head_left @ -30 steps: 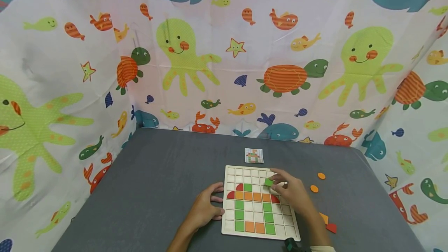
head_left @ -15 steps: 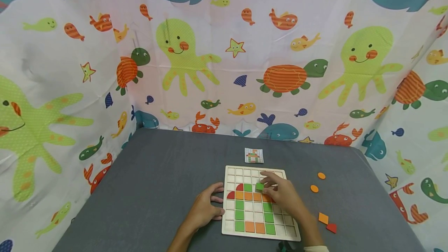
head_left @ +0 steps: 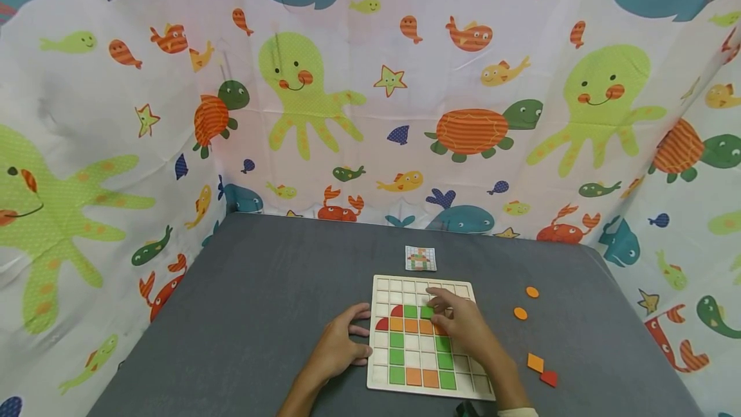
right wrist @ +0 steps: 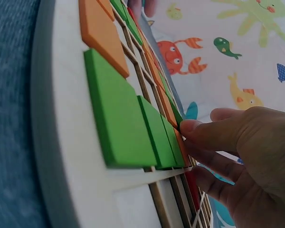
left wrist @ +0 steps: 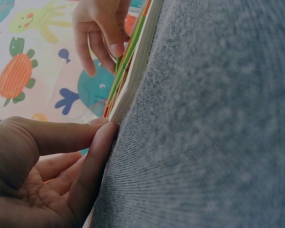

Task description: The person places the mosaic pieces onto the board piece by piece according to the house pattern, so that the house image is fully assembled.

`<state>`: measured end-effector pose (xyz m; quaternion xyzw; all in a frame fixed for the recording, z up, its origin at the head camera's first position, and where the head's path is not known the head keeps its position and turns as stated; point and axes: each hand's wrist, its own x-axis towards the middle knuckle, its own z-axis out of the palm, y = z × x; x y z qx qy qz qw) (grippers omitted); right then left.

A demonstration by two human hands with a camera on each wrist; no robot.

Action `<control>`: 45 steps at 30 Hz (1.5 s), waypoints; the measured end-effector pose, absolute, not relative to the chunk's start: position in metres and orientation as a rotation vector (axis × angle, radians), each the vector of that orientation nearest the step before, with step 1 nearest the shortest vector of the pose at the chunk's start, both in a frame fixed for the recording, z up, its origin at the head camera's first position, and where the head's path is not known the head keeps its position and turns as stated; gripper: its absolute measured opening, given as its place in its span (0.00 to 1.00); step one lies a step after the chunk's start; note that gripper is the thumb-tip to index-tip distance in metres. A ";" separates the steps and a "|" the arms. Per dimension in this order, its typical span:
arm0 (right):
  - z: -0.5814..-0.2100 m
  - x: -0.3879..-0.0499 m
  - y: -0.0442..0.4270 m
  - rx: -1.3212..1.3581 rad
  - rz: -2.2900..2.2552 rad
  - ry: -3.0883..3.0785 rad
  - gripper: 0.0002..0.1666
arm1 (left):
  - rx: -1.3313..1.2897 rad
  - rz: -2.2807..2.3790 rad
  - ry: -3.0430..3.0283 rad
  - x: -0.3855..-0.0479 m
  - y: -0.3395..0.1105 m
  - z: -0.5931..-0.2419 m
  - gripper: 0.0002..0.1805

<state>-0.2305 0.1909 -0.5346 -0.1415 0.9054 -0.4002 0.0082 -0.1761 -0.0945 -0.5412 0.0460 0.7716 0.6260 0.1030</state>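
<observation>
A wooden grid board (head_left: 382,284) lies on the grey table, with green, orange and red tiles set in its cells. My right hand (head_left: 467,324) is over the board and pinches a green square tile (head_left: 426,312) between thumb and fingers. That tile is at the cell to the right of another green tile (head_left: 410,311), above the orange row; whether it sits fully flat is hard to tell. My left hand (head_left: 338,346) rests against the board's left edge, thumb and fingers spread along it. In the left wrist view, its fingertips (left wrist: 107,130) touch the board's edge.
A small printed pattern card (head_left: 420,259) lies beyond the board. To the right are two orange discs (head_left: 532,292), an orange square tile (head_left: 535,362) and a red piece (head_left: 548,378). A fabric with sea animals (head_left: 324,114) hangs around the table's back and sides.
My right hand has moved left over the board with the green tile and lowered it to the cell beside the other green tile. My left hand has stayed at the board's edge.
</observation>
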 end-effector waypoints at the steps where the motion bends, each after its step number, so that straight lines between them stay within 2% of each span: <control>1: -0.535 -0.230 0.190 -0.441 -1.251 2.832 0.33 | 0.136 1.850 2.274 -0.176 -0.094 -0.541 0.45; 27: -0.527 -0.226 0.193 -0.382 -1.308 2.843 0.32 | 0.125 1.860 2.281 -0.176 -0.093 -0.540 0.46; 45: -0.517 -0.206 0.248 -0.353 -1.279 2.930 0.32 | 0.135 1.848 2.290 -0.177 -0.093 -0.543 0.46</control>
